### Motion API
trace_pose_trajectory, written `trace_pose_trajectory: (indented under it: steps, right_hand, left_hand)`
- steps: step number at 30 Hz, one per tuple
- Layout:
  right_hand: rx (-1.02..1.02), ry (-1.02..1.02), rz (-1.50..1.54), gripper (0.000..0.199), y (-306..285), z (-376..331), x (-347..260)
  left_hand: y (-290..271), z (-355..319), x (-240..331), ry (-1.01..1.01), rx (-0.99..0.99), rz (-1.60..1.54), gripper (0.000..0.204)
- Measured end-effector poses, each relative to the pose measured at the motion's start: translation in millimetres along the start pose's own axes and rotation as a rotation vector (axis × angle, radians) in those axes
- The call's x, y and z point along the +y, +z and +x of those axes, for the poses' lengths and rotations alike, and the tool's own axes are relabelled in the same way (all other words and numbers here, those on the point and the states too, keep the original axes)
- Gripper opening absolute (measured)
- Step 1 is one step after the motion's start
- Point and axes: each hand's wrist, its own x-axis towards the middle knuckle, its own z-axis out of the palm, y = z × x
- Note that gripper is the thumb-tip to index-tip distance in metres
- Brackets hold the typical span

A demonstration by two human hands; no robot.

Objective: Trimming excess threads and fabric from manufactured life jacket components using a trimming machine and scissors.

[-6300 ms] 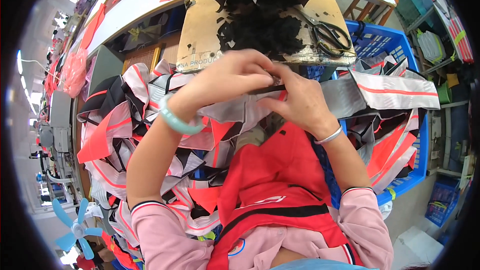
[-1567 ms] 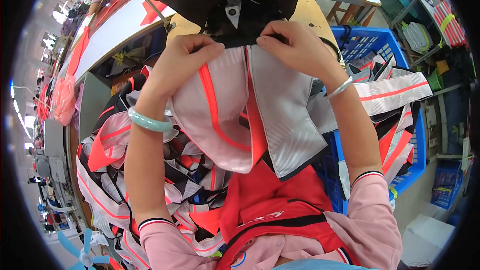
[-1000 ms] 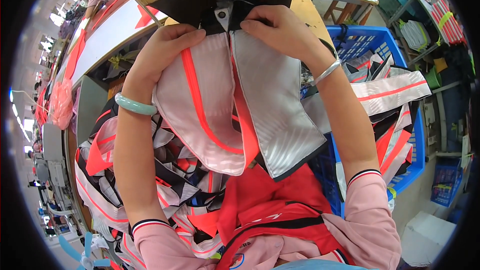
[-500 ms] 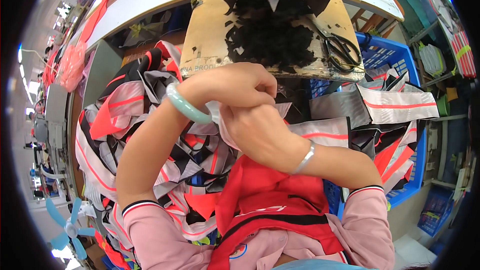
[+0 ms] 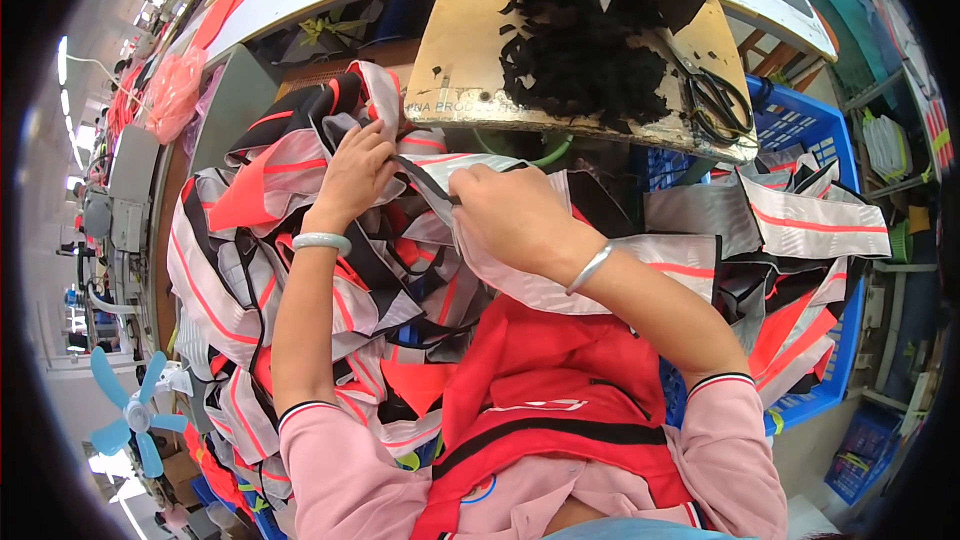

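Observation:
A long silver-grey fabric strip (image 5: 535, 280) with black edging and a red-orange stripe stretches across in front of me above my lap. My right hand (image 5: 515, 218) is closed on its black edge, knuckles up. To the left, my left hand (image 5: 350, 180) has its fingers curled on the fabric, where the black edging runs between the two hands. Beneath and beyond my left hand lies a tangled heap of similar strips (image 5: 215, 305) in grey, black and red-orange. The strip's far part trails right, past my right wrist, toward the blue basket (image 5: 822, 125).
Ahead stands a worn wooden machine table (image 5: 460, 50) with a pile of black scraps (image 5: 585, 55) and black-handled scissors (image 5: 718, 112). More strips (image 5: 815, 220) fill the basket on the right. A red apron (image 5: 560, 360) covers my lap. A blue fan (image 5: 138, 415) stands lower left.
My hands were crossed together in the middle; now they are apart. The left moved left onto the strips, uncovering the black edging between the hands. The whole view shifted slightly.

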Motion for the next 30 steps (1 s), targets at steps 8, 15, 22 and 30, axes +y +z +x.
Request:
trace_pose_trajectory:
  steps: [8, 15, 22, 30]
  right_hand:
    - [0.042, -0.042, 0.185, 0.012, -65, -35, 5]
    - [0.032, -0.037, 0.306, 0.010, -159, -98, -15]
    - [0.237, 0.285, 0.315, 0.014, -177, -84, 32]
    - [0.285, 0.288, 0.249, 0.025, -160, -38, 72]
  left_hand:
    - [-109, -31, 61, -0.016, -0.091, -0.255, 0.013]
    - [-182, -13, 130, 0.225, -0.413, -0.739, 0.028]
    - [-150, 88, 121, 0.033, -0.446, -0.700, 0.023]
    - [-98, 123, 169, -0.039, 0.133, -0.288, 0.029]
